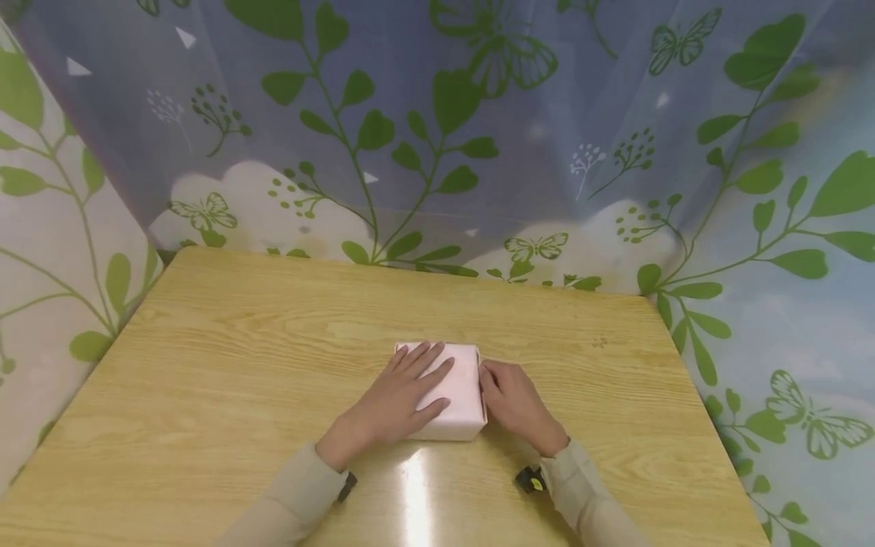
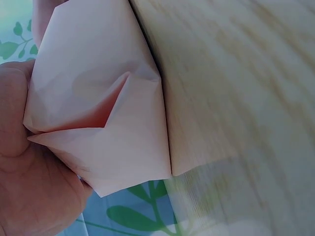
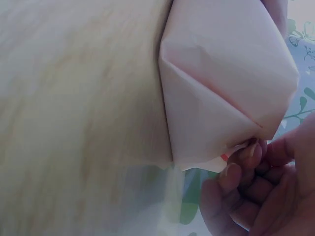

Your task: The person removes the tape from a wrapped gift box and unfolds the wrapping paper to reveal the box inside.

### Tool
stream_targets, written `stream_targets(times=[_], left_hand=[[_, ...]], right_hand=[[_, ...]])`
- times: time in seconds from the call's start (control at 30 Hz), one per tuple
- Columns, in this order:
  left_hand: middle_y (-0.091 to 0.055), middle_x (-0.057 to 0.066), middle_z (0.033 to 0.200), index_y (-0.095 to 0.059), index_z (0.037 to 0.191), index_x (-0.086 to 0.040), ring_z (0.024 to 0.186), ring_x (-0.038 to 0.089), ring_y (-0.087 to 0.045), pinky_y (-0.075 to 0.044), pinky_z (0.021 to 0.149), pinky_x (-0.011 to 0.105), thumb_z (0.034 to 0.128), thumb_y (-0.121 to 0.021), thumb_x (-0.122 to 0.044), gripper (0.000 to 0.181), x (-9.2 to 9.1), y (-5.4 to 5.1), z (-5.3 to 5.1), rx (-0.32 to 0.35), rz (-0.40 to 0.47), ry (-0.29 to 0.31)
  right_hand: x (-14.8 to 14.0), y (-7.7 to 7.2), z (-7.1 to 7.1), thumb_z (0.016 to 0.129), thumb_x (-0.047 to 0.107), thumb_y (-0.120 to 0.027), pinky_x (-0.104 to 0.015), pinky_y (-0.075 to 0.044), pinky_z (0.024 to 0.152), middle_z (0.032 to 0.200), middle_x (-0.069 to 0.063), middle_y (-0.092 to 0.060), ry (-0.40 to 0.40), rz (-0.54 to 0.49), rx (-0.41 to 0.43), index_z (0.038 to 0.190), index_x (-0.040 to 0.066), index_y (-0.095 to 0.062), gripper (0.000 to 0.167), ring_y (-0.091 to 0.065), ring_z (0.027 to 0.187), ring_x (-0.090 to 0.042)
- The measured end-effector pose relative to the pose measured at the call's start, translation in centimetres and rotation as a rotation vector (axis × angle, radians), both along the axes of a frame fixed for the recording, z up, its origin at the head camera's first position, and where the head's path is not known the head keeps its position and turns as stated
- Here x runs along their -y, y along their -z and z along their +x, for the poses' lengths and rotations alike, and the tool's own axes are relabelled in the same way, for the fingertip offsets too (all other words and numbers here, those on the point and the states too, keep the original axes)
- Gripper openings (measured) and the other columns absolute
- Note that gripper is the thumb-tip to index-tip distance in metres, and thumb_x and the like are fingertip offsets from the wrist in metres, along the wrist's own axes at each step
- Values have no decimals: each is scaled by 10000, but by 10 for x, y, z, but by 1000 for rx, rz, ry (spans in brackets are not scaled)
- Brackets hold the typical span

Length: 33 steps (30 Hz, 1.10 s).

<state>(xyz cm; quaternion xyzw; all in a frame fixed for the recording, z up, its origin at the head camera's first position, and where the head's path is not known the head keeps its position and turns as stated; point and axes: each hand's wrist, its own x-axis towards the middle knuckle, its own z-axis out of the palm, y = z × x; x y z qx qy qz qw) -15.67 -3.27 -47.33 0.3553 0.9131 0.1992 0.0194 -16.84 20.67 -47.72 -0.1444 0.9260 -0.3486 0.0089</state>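
Observation:
A box wrapped in pale pink paper (image 1: pixel 466 391) lies on the wooden table (image 1: pixel 273 357). My left hand (image 1: pixel 399 395) rests on its top with the fingers spread. At the box's right end, the curled fingers of my right hand (image 1: pixel 516 399) pinch the edge of the wrapping paper. The right wrist view shows a folded end flap (image 3: pixel 206 113) of slanting creases, with the fingertips at its edge and a small red spot (image 3: pixel 224 157) beside them. In the left wrist view, the other end flap (image 2: pixel 118 142) is folded but gapes at a crease.
A curtain (image 1: pixel 410 152) with green leaves and butterflies hangs behind the table, and similar cloth hangs on both sides. Each wrist carries a small black device (image 1: pixel 531 480). A bright light reflection lies on the tabletop in front of the box.

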Motion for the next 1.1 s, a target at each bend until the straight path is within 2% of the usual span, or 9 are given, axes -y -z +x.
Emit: stream_targets(times=[0.2,0.47,0.8,0.93,1.1], left_hand=[[-172,129,1698,-294,1614,-142,1567,353,-148,-67,1276,543,1086,-359,-478,629,-1,2,0,-2,8,7],[-166,117,1700,-291,1615,-149,1569,347,-144,-63,1275,542,1086,-358,-481,628,-1,2,1,4,10,5],[-185,148,1691,-318,1604,-119,1568,361,-132,-62,1273,557,1087,-382,-450,618,-1,-1,3,-3,26,14],[-184,143,1692,-316,1605,-122,1568,357,-138,-68,1274,554,1088,-377,-457,619,-1,-1,2,-8,22,7],[-169,128,1698,-299,1612,-137,1567,357,-148,-69,1274,549,1088,-360,-475,626,-1,0,1,-3,7,-1]], right_hand=[[-4,3,0,1081,137,-413,-237,-378,498,598,47,-466,2,-45,43,703,144,-548,401,-452,532,-106],[-7,0,2,1045,199,-533,-227,-385,487,604,69,-491,-64,-42,47,733,193,-587,317,-458,537,-81],[-11,-3,5,1077,167,-476,-220,-392,520,625,88,-469,-92,30,44,749,191,-562,340,-456,562,-61],[-14,-4,7,1074,226,-496,-220,-391,516,635,93,-485,-121,21,54,795,206,-572,290,-456,563,-58],[-21,0,7,1053,349,-549,-201,-390,529,665,104,-497,-198,32,103,830,200,-559,268,-459,589,-36]])
